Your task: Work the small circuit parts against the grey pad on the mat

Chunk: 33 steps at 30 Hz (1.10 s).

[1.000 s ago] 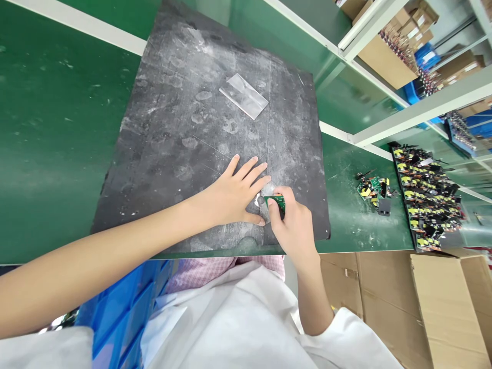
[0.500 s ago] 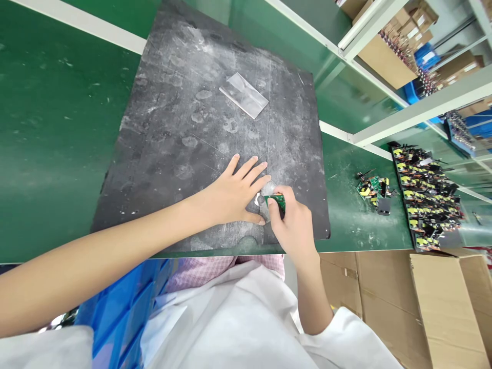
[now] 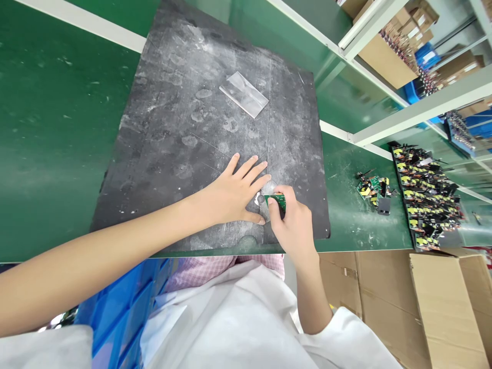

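Observation:
My left hand (image 3: 234, 197) lies flat with its fingers spread on a worn black mat (image 3: 184, 118). Beside it, my right hand (image 3: 292, 225) is closed around a small green circuit board (image 3: 277, 201), gripped between thumb and fingers. The board's lower part is hidden by the hand. A small round, shiny piece (image 3: 260, 199) sits between the two hands, by the board's left end; I cannot tell what it is. Farther up the mat lies a clear plastic bag (image 3: 245, 95), flat and apart from both hands.
Right of the mat, a small heap of circuit boards (image 3: 374, 189) lies on the green table (image 3: 346, 230). Beyond it stands a tray (image 3: 428, 197) packed with similar boards. White frame bars (image 3: 418, 110) cross at upper right. Below are a blue crate (image 3: 119, 312) and cardboard boxes (image 3: 384, 292).

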Tool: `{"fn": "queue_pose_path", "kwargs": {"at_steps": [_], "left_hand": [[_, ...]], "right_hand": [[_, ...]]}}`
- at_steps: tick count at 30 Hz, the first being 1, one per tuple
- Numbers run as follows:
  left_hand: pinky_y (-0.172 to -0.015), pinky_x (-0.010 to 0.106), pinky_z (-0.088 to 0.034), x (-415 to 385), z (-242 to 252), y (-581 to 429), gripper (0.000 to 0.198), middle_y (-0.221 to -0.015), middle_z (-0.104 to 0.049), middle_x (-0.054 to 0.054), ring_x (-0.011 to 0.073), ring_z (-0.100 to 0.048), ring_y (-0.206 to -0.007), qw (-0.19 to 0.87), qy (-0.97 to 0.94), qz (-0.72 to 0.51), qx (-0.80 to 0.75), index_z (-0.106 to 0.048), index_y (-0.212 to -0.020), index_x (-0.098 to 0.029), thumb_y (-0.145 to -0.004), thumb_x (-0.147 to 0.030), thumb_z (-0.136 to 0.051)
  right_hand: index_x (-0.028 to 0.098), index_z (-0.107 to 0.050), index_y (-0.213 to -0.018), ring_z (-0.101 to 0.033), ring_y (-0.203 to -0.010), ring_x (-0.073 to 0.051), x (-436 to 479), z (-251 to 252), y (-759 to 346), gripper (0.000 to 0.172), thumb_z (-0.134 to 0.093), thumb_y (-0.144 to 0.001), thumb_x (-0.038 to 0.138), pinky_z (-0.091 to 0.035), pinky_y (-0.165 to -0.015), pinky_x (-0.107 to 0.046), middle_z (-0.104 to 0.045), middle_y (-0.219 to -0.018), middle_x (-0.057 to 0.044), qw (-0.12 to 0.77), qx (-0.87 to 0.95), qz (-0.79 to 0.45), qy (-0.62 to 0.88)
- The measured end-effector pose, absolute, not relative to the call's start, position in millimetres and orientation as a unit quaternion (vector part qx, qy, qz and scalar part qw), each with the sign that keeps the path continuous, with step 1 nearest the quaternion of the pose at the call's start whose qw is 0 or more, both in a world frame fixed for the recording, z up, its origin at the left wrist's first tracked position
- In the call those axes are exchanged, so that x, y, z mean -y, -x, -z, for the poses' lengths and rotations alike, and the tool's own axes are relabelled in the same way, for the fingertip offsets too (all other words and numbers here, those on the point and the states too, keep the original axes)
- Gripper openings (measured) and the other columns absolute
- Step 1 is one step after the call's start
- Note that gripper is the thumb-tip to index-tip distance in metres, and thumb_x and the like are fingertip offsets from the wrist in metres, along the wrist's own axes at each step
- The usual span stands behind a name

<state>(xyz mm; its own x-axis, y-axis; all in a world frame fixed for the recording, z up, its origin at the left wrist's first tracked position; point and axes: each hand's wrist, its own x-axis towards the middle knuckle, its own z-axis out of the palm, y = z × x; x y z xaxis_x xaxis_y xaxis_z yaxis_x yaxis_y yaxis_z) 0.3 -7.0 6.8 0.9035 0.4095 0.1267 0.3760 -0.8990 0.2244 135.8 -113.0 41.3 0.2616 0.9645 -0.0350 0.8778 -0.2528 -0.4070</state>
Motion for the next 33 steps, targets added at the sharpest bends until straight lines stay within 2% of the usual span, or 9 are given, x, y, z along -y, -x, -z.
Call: {"fn": "queue_pose_path", "kwargs": {"at_steps": [11,18,25,33], "left_hand": [[-0.109,0.061,-0.016,6,-6,0,0.092,-0.148,-0.026,0.020,0.0397,-0.020,-0.137,0.095,-0.971,-0.088,-0.200,-0.037,-0.139,-0.007,-0.072,-0.067,-0.061],[-0.109,0.061,-0.016,7,-6,0,0.092,-0.148,-0.026,0.019,0.0395,-0.020,-0.138,0.093,-0.971,-0.084,-0.202,-0.037,-0.139,-0.007,-0.073,-0.067,-0.059],[-0.110,0.060,-0.013,6,-4,1,0.093,-0.149,-0.024,0.019,0.0387,-0.017,-0.138,0.106,-0.970,-0.082,-0.204,-0.034,-0.140,-0.007,-0.073,-0.066,-0.060],[-0.110,0.061,-0.013,5,-7,-2,0.093,-0.149,-0.023,0.020,0.0390,-0.017,-0.139,0.122,-0.968,-0.071,-0.208,-0.035,-0.140,-0.006,-0.072,-0.065,-0.062]], "right_hand": [[0.022,-0.050,-0.107,-0.054,-0.053,-0.015,112,-41,-136,0.024,-0.037,-0.090,0.033,-0.035,-0.055,-0.024,-0.062,-0.067,0.002,0.158,0.584,-0.146,0.783],[0.022,-0.050,-0.104,-0.058,-0.063,-0.016,112,-33,-141,0.022,-0.039,-0.089,0.033,-0.039,-0.061,-0.024,-0.065,-0.076,0.001,0.201,0.591,-0.127,0.771],[0.021,-0.051,-0.104,-0.058,-0.065,-0.016,113,-31,-142,0.024,-0.038,-0.089,0.035,-0.040,-0.062,-0.024,-0.065,-0.078,0.000,0.222,0.587,-0.120,0.769],[0.022,-0.049,-0.106,-0.053,-0.054,-0.015,115,-39,-141,0.023,-0.034,-0.092,0.034,-0.034,-0.055,-0.023,-0.060,-0.067,0.003,0.168,0.594,-0.139,0.775]]}}
